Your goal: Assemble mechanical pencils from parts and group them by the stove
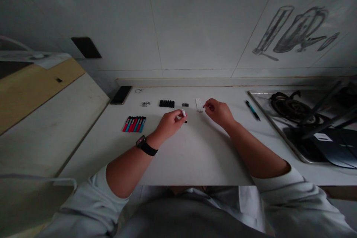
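My left hand (169,123) is closed around a small pen part (183,112), white at its upper end; a dark tip shows below the fingers. My right hand (219,112) is pinched at the right side of a row of thin white pen refills (198,105). Whether a refill is between those fingertips is too small to tell. Left of the refills lie small dark grey pieces (185,105), then a row of black pen grips (167,103) and a cluster of small metal springs (145,103). Several red and blue pen barrels (134,124) lie side by side nearer me.
A black phone (121,95) and a thin ring (138,90) lie at the back left. One blue and black pen (252,110) rests at right, beside the metal-rimmed gas stove (290,145). A wooden-edged board (44,85) bounds the left side; a tiled wall stands behind.
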Tool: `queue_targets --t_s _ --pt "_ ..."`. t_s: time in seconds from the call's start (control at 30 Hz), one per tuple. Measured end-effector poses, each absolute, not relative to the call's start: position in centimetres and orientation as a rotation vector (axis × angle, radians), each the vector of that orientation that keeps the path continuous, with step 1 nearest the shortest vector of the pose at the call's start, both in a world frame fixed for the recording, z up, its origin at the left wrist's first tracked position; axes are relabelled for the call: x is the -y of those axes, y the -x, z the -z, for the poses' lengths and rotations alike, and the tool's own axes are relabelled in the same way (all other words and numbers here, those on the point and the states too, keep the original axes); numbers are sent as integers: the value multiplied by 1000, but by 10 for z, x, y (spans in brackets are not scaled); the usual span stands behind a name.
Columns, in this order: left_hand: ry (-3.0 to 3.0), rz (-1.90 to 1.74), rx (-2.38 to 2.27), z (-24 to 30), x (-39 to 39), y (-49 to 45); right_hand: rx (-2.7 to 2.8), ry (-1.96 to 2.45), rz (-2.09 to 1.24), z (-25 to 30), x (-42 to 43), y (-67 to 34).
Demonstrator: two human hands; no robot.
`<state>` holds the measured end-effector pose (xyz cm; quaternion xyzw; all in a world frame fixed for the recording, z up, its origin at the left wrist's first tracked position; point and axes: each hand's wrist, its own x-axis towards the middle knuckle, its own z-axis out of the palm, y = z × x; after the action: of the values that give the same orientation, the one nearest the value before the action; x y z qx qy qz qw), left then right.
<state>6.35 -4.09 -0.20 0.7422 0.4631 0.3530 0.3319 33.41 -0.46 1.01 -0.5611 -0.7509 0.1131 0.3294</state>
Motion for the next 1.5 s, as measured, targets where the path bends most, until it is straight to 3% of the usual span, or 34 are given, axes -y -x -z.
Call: queue_targets --t_s 0.1,0.33,1.0,1.27,1.5 --pt "-1954 -752 -1211 5 40 -63 1991 1353 -406 -9 7 -328" --pt "-1816 -721 -1139 4 44 -66 1989 1063 -590 -10 18 -309" --pt "-1925 -710 -1040 -1 47 -70 1936 1075 -784 -21 27 -302" --pt "-1638 -692 -985 5 47 -72 1663 915 -1353 -18 32 -290" --pt "-1623 -890 -1109 12 40 -67 1542 1090 -1218 -16 21 -302"
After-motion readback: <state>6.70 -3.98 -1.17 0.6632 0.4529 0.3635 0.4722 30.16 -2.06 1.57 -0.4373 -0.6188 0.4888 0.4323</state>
